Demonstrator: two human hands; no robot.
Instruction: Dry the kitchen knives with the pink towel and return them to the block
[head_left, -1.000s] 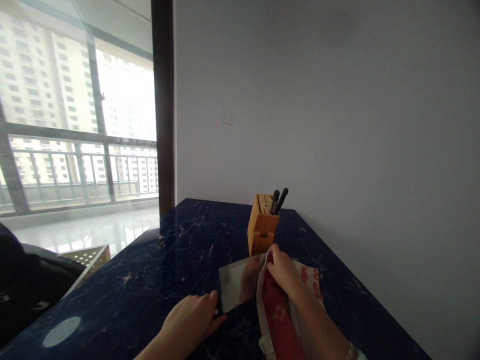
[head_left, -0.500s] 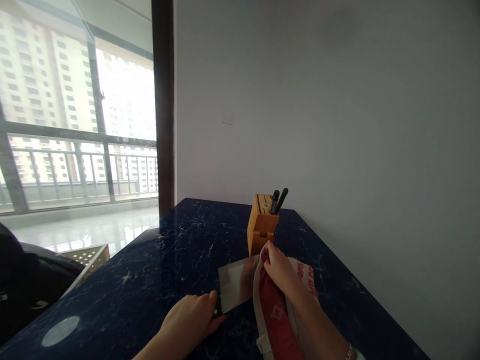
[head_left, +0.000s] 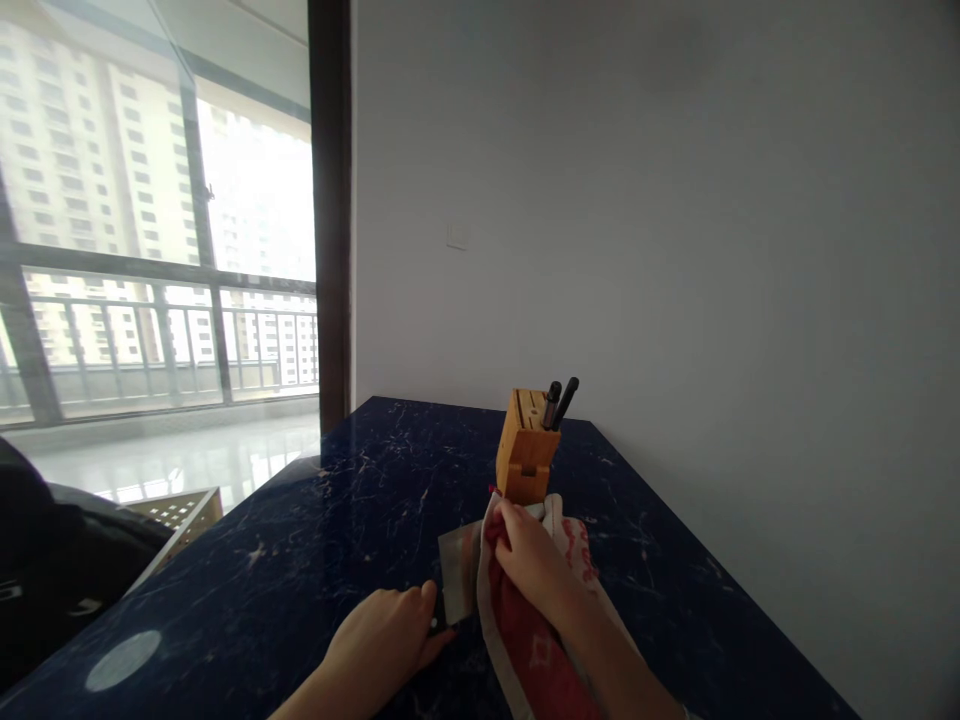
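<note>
A cleaver [head_left: 456,575] with a broad metal blade is held over the table by my left hand [head_left: 386,632], closed around its dark handle. Most of the handle is hidden in my fingers. My right hand [head_left: 529,555] grips a red and beige cloth [head_left: 525,640] and holds it against the blade, covering the blade's right part. The cloth hangs down toward me under my right forearm. Just beyond my right hand stands a wooden knife block [head_left: 527,450], with two black-handled tools [head_left: 559,402] in its slots.
The dark blue marble-patterned table [head_left: 397,470] runs up to a grey wall [head_left: 637,250]. A pale round patch [head_left: 124,660] shows at its near left. A perforated stool or chair [head_left: 180,525] with dark fabric [head_left: 67,560] stands left of the table, near the windows.
My right hand has slid left along the blade with the cloth, so less of the metal shows. My left hand and the knife block are nearly where they were.
</note>
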